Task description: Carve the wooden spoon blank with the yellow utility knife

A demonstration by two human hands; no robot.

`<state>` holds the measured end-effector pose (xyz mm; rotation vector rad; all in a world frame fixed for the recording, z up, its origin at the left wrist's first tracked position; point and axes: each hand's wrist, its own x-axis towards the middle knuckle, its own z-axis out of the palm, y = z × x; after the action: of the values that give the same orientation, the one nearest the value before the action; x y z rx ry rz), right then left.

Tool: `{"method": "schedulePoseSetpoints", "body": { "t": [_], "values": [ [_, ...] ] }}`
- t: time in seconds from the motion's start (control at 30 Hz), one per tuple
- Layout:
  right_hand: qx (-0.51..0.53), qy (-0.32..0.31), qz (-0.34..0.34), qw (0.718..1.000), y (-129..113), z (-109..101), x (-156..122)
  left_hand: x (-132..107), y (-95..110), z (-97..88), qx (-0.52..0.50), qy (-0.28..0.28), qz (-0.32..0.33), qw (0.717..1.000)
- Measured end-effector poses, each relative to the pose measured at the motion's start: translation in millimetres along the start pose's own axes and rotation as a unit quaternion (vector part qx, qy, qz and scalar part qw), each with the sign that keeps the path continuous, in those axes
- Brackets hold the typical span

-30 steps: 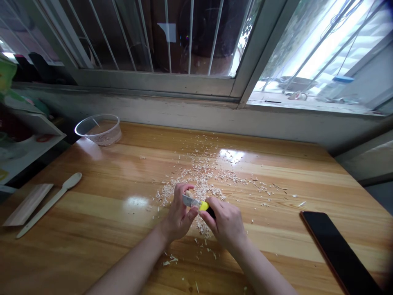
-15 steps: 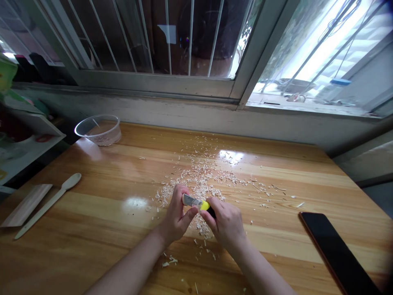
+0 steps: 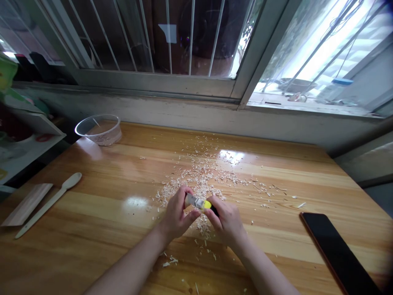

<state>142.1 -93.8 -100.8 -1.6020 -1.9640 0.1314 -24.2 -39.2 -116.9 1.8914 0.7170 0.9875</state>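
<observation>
A box cutter with a yellow and black handle is gripped in my right hand, its blade pointing left. My left hand is closed on a small pale piece of wood, mostly hidden by my fingers and the blade. The blade lies against or just over that piece, and my left thumb is close to the yellow part of the cutter. Pale wood shavings are scattered on the table beneath and beyond both hands.
On the wooden table, a wooden spoon and a flat wood strip lie at left. A clear plastic bowl stands at the back left. A phone lies at right. Behind is a barred window.
Both hands have shifted slightly, and the box cutter has moved a little to the right. My grips look the same.
</observation>
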Motion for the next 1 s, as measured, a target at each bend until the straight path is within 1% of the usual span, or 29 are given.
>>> {"method": "schedulePoseSetpoints", "body": {
  "t": [0.1,0.27,0.47,0.63,1.0],
  "values": [
    [0.006,-0.013,-0.023,1.000,-4.2,-1.5,0.0,-1.3,-1.4,-0.4,-0.004,-0.004,0.004,1.000],
    [0.009,-0.012,-0.037,0.999,-7.6,-3.7,1.5,-1.7,-1.5,-0.2,-0.011,-0.010,0.013,1.000],
    [0.024,-0.030,-0.029,0.999,-9.3,-3.9,1.2,-2.8,-0.6,-0.2,-0.018,-0.004,0.018,1.000],
    [0.022,-0.017,-0.020,0.999,-6.1,-5.6,2.1,-3.8,3.5,-0.9,-0.021,0.002,0.014,1.000],
    [0.058,-0.045,-0.036,0.997,-7.2,-3.0,1.2,-2.6,0.4,-0.8,-0.042,-0.013,0.022,0.999]
  ]
}}
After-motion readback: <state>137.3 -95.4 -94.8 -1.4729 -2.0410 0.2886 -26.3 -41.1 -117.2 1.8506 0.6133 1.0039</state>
